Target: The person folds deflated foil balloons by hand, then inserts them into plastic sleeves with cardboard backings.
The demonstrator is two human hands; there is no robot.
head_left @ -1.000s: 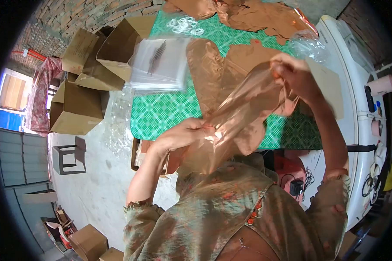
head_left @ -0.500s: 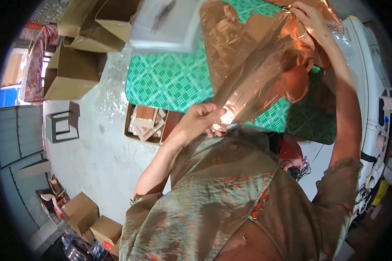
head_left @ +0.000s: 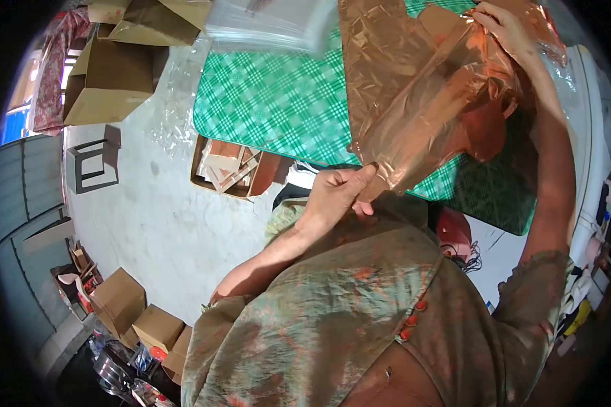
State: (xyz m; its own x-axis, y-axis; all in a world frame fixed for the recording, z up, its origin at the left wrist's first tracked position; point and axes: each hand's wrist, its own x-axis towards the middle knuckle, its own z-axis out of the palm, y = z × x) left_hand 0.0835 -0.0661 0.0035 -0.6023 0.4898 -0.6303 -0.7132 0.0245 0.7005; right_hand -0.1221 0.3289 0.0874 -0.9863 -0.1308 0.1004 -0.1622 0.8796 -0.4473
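Copper-coloured film point(head_left: 428, 115) is stretched between our two hands, above the green checked table point(head_left: 278, 108) and out past its near edge. Our left hand point(head_left: 339, 193) pinches the film's lower corner between thumb and fingers, just in front of our chest and off the near edge of the table. Our right hand point(head_left: 506, 30) is raised at the far right of the view and grips the film's upper edge, fingers closed over the crumpled sheet. The film hangs taut and slanted from upper right down to lower left, shiny and creased, and it hides part of the table behind it. More film of the same colour lies flat on the table point(head_left: 377, 61) behind the piece we hold; we cannot tell where one sheet ends and the other begins. A stack of clear plastic bags point(head_left: 271, 24) sits at the table's far left corner. Under the table's near edge stands an open box point(head_left: 231, 169) with pale and brown flat pieces in it. Open cardboard boxes point(head_left: 108, 74) stand on the concrete floor to the left of the table, and a small grey stool point(head_left: 91, 166) stands nearer to us beside them. More closed boxes point(head_left: 119, 302) sit on the floor at lower left. Our patterned green and rust sleeve point(head_left: 332, 312) fills the lower middle of the view.
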